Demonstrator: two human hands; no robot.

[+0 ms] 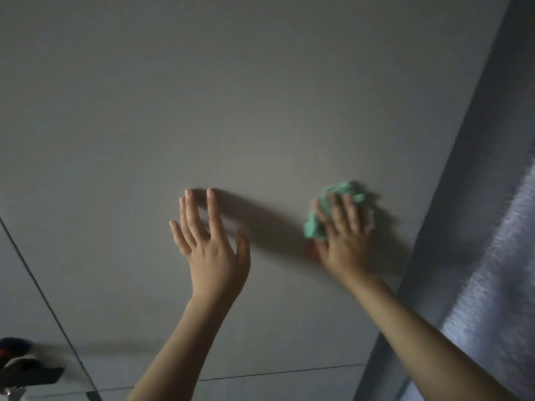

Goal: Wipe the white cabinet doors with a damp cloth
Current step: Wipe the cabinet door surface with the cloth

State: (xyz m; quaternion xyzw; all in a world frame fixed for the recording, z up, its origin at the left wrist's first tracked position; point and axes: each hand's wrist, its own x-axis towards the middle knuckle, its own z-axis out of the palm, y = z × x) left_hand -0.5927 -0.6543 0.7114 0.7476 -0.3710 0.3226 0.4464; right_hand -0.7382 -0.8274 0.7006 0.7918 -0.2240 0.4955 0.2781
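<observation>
A large white cabinet door (231, 96) fills most of the view, seen from below. My right hand (344, 235) presses a crumpled green cloth (314, 224) flat against the door near its right edge; the hand is blurred. My left hand (211, 247) is raised beside it, fingers spread, fingertips at or close to the door surface, holding nothing.
A grey metallic panel (486, 227) runs up the right side next to the door. Dark seams (43, 296) mark the neighbouring door at the left and the door's lower edge. Dark and red objects (20, 369) sit at the bottom left corner.
</observation>
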